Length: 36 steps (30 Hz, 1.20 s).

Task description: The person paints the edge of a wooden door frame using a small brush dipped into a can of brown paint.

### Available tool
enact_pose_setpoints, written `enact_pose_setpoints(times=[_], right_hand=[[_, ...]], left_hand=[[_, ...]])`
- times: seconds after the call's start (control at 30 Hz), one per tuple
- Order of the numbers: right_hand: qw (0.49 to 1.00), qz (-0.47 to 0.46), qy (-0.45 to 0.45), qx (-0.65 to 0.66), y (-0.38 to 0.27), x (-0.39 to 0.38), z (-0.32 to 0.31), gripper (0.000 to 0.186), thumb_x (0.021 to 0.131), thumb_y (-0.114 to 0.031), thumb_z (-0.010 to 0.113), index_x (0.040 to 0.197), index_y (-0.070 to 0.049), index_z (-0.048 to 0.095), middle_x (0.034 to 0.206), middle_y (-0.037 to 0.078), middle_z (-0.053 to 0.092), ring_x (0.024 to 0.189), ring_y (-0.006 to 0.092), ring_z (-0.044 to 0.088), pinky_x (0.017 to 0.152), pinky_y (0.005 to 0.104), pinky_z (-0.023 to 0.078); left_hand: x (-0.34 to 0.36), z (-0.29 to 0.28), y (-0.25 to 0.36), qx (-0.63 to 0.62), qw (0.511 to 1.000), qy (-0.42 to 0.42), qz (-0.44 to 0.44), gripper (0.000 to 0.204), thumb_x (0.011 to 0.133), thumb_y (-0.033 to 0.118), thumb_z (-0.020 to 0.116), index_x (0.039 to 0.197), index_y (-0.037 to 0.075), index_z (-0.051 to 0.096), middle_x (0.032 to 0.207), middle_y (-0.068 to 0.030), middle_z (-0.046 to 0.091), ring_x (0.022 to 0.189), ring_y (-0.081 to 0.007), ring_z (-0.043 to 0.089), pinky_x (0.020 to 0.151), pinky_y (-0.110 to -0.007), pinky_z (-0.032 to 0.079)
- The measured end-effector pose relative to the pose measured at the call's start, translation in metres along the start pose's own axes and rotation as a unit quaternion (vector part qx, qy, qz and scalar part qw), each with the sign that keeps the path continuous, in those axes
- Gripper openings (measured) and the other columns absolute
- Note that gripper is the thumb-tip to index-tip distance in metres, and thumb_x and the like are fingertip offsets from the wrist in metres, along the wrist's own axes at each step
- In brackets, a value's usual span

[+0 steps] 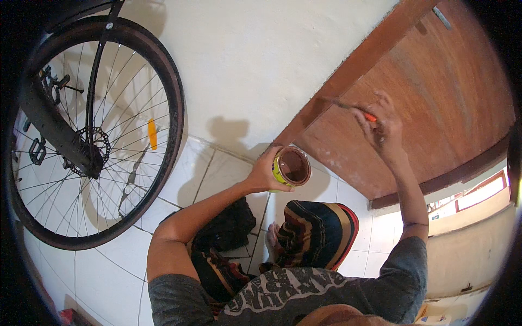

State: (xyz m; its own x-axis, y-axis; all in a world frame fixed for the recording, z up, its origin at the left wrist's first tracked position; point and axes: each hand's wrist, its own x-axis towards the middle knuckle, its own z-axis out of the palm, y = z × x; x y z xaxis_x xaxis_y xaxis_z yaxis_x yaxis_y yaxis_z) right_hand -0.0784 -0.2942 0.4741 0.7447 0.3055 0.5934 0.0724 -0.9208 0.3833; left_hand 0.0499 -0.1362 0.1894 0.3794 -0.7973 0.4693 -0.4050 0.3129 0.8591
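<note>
My left hand [263, 173] is wrapped around the side of a small open paint can [276, 175]. The can has a yellow-green label and brown paint inside, with smears on its rim. My right hand [383, 127], slightly blurred, grips a paintbrush [370, 117] by its orange handle. The brush's tip points left, at the brown door frame [348, 70]. From this view I cannot tell whether the bristles touch the frame. Behind my right hand is a reddish-brown wooden door [435, 103] with uneven, streaky colour.
A bicycle wheel [176, 103] with a disc brake and an orange reflector stands at the left. The cream wall [244, 60] meets a white tiled floor [109, 266]. My knees, under a striped cloth [318, 231], are below the can. Pale spots mark the door's lower part.
</note>
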Motion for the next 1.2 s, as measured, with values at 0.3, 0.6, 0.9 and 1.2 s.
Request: enact_pose_setpoints(times=[0.3,0.6,0.9,1.2], right_hand=[[0.964,-0.019,0.165,-0.207,0.021,0.034,-0.056,0.015,0.082,-0.003,0.075,0.095,0.000,0.068,0.090,0.011,0.072,0.086,0.0232,0.067,0.079,0.0336,0.054],[0.998,0.000,-0.053,0.017,-0.015,-0.010,0.020,0.018,0.077,-0.008,0.078,0.093,-0.008,0.070,0.084,0.009,0.068,0.091,0.0295,0.064,0.100,0.0477,0.043],[0.990,0.000,0.114,-0.085,-0.012,0.007,-0.018,0.020,0.075,-0.009,0.080,0.092,-0.006,0.070,0.081,0.009,0.068,0.090,0.0304,0.062,0.093,0.0469,0.047],[0.992,0.007,0.125,-0.036,0.012,0.015,0.006,0.019,0.078,-0.002,0.078,0.093,-0.004,0.068,0.074,0.008,0.064,0.077,0.0245,0.066,0.089,0.0445,0.050]], left_hand=[[-0.004,-0.002,0.000,-0.014,1.000,-0.008,-0.017,0.113,0.051,0.037,0.094,0.140,0.003,0.033,0.132,-0.0163,0.050,0.124,-0.0291,0.050,0.106,-0.041,0.039],[0.001,0.002,0.005,-0.003,1.000,-0.007,-0.017,0.114,0.050,0.038,0.094,0.139,0.003,0.034,0.131,-0.0162,0.051,0.124,-0.0294,0.050,0.104,-0.041,0.040],[-0.003,0.002,-0.002,-0.021,0.999,0.028,-0.005,0.113,0.046,0.047,0.092,0.134,-0.001,0.039,0.126,-0.0201,0.054,0.118,-0.0362,0.053,0.101,-0.044,0.040],[-0.001,0.003,0.004,-0.023,1.000,0.011,0.003,0.115,0.047,0.046,0.092,0.135,-0.004,0.038,0.128,-0.0210,0.052,0.120,-0.0355,0.051,0.102,-0.044,0.039]])
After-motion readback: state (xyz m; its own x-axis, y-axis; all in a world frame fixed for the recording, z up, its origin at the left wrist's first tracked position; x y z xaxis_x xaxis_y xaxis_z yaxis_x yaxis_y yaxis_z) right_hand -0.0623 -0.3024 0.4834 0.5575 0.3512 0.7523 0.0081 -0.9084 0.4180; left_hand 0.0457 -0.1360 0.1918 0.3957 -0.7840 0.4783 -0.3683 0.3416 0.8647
